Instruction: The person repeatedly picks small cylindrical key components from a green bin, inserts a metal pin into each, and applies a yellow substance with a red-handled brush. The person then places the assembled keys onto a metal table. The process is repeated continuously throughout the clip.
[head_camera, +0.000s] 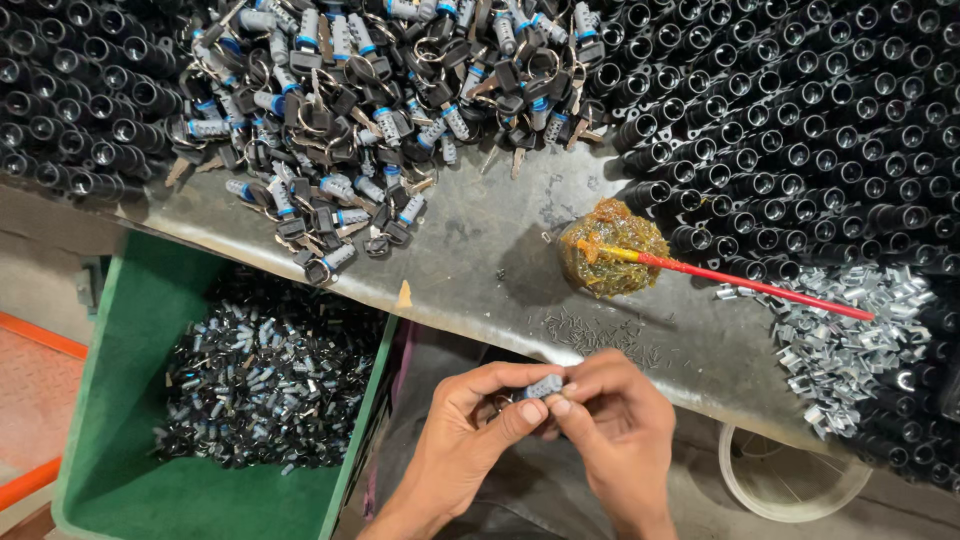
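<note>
Both hands meet just below the bench edge: the left hand (470, 420) and right hand (615, 420) pinch 1 small lock cylinder (543, 386) between closed fingertips. Left of the grip sits a green bin (120, 400) of finished pieces; above it, a grease lump (612, 247). Greasy fingers could likely let the cylinder slip to the floor.

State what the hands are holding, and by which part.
Both hands, left hand and right hand, pinch a small grey lock cylinder by its ends between fingertips.

Both hands (545, 420) pinch a small lock cylinder (544, 385)
</note>
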